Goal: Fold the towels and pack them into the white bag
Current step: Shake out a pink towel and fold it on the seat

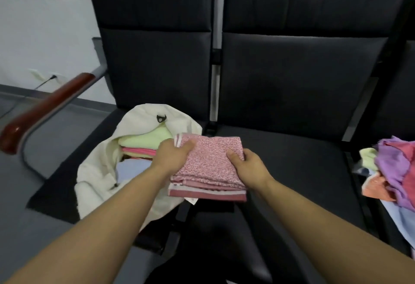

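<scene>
One folded pink floral towel (210,164) sits between two bare hands, over the gap where the left black seat (74,171) meets the middle black seat (292,171). The left hand (173,153) lies on the towel's left edge with its fingers curled over the far corner, gripping it. The right hand (249,164) holds the towel's right edge, thumb on top and fingers wrapped beneath. The towel's near edge shows several stacked layers, with a plain pink band and a white strip at the bottom.

One white bag (98,176) lies open on the left seat, touching the towel's left side. Inside it at least three folded towels show: a pale green towel (148,139) at the far end, a bright pink towel (139,150) just under it, and a light blue towel (132,169) nearest the camera. How many more lie below them cannot be told.

On the third seat, at the right edge of the view, one loose pile of unfolded towels (390,169) shows purple, red, orange, pale yellow and light blue cloth, well apart from the hands. One wooden armrest (45,108) runs along the left of the row.
</scene>
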The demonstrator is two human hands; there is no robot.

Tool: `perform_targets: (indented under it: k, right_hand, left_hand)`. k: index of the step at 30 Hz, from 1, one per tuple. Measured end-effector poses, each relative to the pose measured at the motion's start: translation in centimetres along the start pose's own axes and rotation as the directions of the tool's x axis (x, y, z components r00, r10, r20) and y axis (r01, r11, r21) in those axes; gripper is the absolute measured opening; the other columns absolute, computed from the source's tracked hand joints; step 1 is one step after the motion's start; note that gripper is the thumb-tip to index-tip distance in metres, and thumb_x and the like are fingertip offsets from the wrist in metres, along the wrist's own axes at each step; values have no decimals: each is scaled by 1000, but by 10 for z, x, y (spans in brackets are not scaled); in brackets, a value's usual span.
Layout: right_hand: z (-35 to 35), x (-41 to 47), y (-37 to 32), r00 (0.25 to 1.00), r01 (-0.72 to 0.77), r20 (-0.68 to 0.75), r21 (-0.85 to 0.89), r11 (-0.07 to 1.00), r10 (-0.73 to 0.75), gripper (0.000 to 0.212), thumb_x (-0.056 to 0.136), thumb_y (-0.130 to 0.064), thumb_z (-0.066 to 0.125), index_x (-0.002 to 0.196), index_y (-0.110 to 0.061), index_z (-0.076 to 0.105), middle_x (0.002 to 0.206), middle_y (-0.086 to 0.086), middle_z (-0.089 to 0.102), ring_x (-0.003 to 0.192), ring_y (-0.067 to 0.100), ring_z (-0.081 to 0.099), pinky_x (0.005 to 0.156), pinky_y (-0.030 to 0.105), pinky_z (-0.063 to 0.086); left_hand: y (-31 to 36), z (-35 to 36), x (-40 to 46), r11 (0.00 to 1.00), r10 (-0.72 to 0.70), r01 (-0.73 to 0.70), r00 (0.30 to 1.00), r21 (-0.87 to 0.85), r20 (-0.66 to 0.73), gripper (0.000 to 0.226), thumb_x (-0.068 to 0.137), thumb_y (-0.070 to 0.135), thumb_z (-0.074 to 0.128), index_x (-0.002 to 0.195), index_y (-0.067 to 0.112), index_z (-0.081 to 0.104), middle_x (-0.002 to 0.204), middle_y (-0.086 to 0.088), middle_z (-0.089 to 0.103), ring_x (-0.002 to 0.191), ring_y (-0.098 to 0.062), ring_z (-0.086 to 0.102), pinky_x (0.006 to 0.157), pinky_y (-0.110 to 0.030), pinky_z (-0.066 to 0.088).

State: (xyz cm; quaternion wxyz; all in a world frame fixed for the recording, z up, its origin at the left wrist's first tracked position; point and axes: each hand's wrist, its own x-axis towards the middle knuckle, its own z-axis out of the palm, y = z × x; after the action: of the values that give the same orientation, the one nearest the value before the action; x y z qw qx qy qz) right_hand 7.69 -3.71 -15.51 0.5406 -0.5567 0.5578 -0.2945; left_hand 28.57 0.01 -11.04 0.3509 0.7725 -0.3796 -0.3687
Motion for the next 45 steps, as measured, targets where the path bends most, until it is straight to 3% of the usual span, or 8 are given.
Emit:
perform_targets:
  k: [5,16,19,24,31,36,39,45]
  right_hand:
    - [95,20,-38,985,-49,168,31,998,43,30,98,-37,63,106,-9,66,93,-2,71,80,11,67,62,13,51]
    - [173,36,-44,950,-266,281,496,827,138,22,97,-18,67,119,-18,64,108,7,76,100,27,73,94,47,57]
    - [170,34,-36,948,-105,311,106,989,67,30,106,-34,49,135,-29,45,127,-4,62,120,19,60,106,35,46]
    - [168,31,-35,929,47,344,-475,879,137,55,107,-46,37,146,-7,35,141,12,54,128,30,53,98,26,36]
    - [168,17,-84,880,195,448,-649,736,161,47,110,-34,32,138,-2,53,133,21,57,122,36,55,98,34,45]
    - [179,7,-95,858,68,412,-682,728,305,46,110,-25,32,154,-14,35,149,23,44,133,37,46,102,38,39]
    - [181,-2,-95,842,67,422,-701,710,337,61,107,-9,30,161,-26,9,159,22,29,141,38,35,110,39,34]
    - [177,-13,-66,883,195,439,-666,719,167,32,108,-21,36,122,-4,59,133,15,59,122,33,56,89,31,42]
  left_hand:
    - [-33,-95,22,987,-159,157,979,-24,-125,50,88,49,74,112,6,61,108,-8,71,95,-29,68,88,-38,55]
    - [-69,-127,69,771,-338,332,937,-544,92,28,101,8,59,127,0,60,107,-25,74,87,-37,74,63,-43,62]
    - [-78,-125,68,815,-363,370,926,-446,104,27,101,12,61,125,-1,58,105,-24,73,87,-36,73,64,-41,61]
    - [-94,-136,65,889,-437,436,899,-141,25,52,99,21,66,140,-5,48,128,-22,63,106,-37,64,91,-49,55]
    - [-60,-151,61,886,-358,362,931,289,-67,59,98,20,67,145,-6,44,150,-23,47,133,-41,51,108,-47,45]
    - [-53,-157,55,641,-206,196,975,743,-79,74,73,36,88,137,16,56,134,-8,61,122,-30,61,100,-39,52]
    - [-86,-155,67,626,-265,248,959,739,-97,74,67,39,81,134,15,58,133,-11,62,120,-34,62,98,-43,55]
    - [-102,-153,43,844,-222,214,974,491,-42,24,89,13,63,110,1,67,115,-15,69,109,-33,65,92,-36,53]
